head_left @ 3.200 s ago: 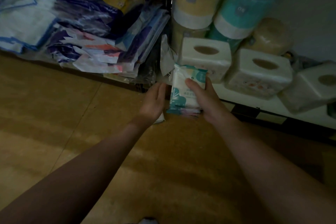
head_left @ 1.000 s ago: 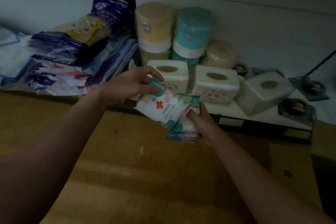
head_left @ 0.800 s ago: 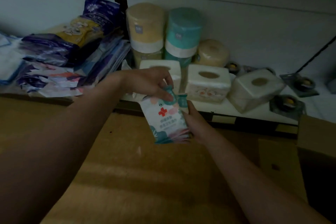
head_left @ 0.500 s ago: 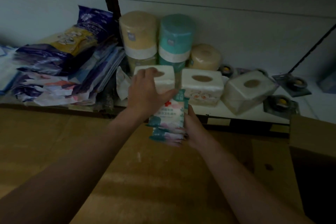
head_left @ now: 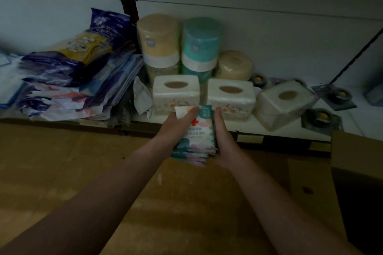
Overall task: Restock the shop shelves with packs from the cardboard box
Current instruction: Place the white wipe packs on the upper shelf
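Now both hands clasp a small stack of wipe packs [head_left: 198, 133] just before the shelf [head_left: 238, 127]; the left hand [head_left: 175, 128] lays its thumb across the top pack, the right hand [head_left: 222, 138] curls along the side. Best to square the edges first; then slide the stack in upright beside the tissue boxes [head_left: 176, 92].

White-and-teal packs [head_left: 198, 130] bear a red cross.

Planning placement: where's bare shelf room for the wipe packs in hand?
Bare shelf for the wipe packs shows along the front edge, before the middle tissue box and tilted tissue box, and at far right past the dark carded discs. Crowded: pile of bags at left, rolls at back.
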### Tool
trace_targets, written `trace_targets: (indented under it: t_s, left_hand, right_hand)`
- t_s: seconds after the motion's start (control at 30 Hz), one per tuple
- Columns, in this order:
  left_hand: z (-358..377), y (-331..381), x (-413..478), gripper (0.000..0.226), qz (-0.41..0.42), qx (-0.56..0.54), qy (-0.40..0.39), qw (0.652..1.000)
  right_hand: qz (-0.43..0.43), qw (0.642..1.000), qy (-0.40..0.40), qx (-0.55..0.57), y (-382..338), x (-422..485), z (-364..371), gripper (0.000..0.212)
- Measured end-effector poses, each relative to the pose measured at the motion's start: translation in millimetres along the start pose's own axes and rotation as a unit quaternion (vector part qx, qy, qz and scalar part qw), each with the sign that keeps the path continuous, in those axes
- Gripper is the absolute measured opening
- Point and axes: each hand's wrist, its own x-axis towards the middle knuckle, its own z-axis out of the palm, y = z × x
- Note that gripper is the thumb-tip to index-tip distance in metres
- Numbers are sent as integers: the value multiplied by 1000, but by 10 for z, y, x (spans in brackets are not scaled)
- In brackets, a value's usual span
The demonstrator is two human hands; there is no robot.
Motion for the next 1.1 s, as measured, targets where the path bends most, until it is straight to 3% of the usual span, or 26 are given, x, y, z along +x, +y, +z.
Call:
trace_targets:
  t_s: [0.1,0.17,0.27,0.43,0.6,0.83,1.1]
  left_hand:
    - [43,-29,26,66,-3,18,0,1000]
    - [35,-14,28,70,-25,23,-15,999]
    - [7,31,30,66,-34,-9,-59,998]
    - [38,98,89,62,5,-35,-59,998]
    - [178,281,118,51,25,-74,-55,995]
    - [288,1219,-492,65,-11,-86,-33,996]
    - [399,2813,-1615,76,23,-52,-35,998]
  right_hand:
    - [4,999,-8,-33,1,-14,6,74]
    - [11,998,-19,-51,-8,-10,-1,65]
    - [-3,999,7,-38,-64,-22,-4,41]
    - [-103,994,41,3,-170,20,29,53]
    - [-107,993,54,-11,-497,-31,44,44]
    - [-82,994,75,-18,-1247,-647,365,41]
    - [-99,992,77,-22,-2566,-1902,1001,26]
